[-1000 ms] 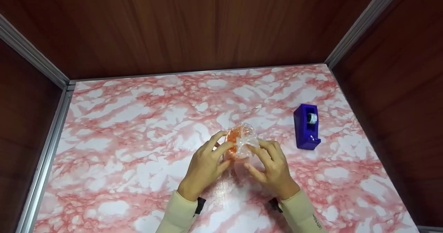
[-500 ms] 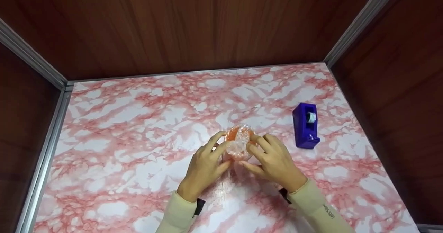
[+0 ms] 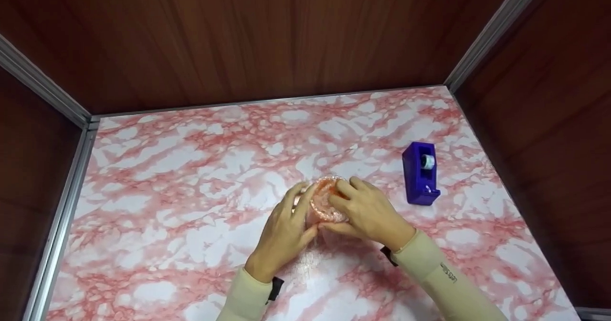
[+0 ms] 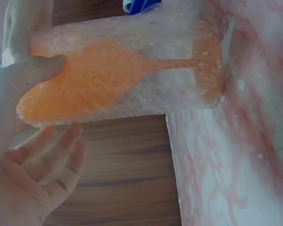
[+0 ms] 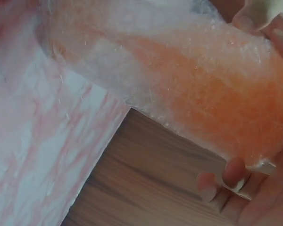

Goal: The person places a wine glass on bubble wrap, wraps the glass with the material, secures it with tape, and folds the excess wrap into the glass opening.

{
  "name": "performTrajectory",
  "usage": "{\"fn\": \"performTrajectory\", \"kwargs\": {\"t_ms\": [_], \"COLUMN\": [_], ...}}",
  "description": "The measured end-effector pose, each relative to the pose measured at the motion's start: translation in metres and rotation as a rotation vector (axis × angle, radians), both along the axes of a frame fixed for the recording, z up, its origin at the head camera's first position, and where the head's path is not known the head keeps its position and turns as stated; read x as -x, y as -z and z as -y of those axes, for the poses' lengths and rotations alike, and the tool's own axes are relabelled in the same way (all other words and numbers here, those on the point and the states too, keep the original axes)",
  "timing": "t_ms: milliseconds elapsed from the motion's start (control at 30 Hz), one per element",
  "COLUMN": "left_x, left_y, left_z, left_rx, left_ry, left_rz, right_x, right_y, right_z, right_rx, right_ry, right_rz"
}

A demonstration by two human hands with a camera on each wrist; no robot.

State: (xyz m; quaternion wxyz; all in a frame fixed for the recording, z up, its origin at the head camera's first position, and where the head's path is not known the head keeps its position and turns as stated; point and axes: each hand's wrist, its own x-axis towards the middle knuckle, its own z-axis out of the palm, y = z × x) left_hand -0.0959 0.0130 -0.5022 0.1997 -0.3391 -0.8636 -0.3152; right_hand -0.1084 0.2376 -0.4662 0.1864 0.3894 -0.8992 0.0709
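Observation:
An orange wine glass (image 3: 328, 204) stands upright on the table, wrapped in clear bubble wrap (image 4: 151, 99); its bowl, stem and foot show through in the left wrist view. My left hand (image 3: 281, 230) holds the glass near its top from the left, thumb on the wrap and fingers curved along the side. From the right, my right hand (image 3: 372, 213) grips the rim, with fingertips bent over into the top and the thumb against the near side. In the right wrist view the wrapped bowl (image 5: 217, 99) lies between that hand's thumb and fingers. Some fingertips are hidden inside the wrap.
A purple tape dispenser (image 3: 420, 175) with a roll of clear tape stands to the right on the red-and-white marbled table (image 3: 191, 178). Brown wood-grain panels (image 3: 267, 35) with metal corner strips enclose the back and sides.
My right hand has moved left and over the rim, folding the loose bubble wrap down into the top. The left hand stays at the glass's left side.

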Motion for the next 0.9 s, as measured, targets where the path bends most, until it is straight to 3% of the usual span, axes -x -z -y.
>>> {"fn": "performTrajectory", "kwargs": {"t_ms": [200, 300, 433, 600, 733, 900], "left_x": [-0.004, -0.007, -0.008, -0.004, 0.003, 0.009], "left_y": [-0.01, -0.016, -0.026, -0.041, -0.051, -0.059], "left_z": [-0.007, -0.01, -0.013, -0.021, -0.029, -0.032], "left_rx": [0.125, 0.203, 0.333, 0.498, 0.59, 0.636], "left_ry": [0.03, 0.012, -0.028, -0.057, -0.036, 0.011], "left_rz": [-0.118, -0.116, -0.062, 0.098, 0.219, 0.295], "right_x": [0.002, 0.0, -0.003, -0.006, -0.007, -0.006], "right_y": [0.002, 0.005, 0.01, 0.009, 0.002, -0.008], "right_z": [0.002, 0.003, 0.005, 0.007, 0.01, 0.014], "right_rx": [0.004, 0.025, 0.055, 0.052, 0.021, -0.037], "right_ry": [0.009, 0.002, 0.002, 0.025, 0.034, 0.059], "right_rz": [0.046, 0.057, 0.056, 0.044, 0.076, 0.153]}}
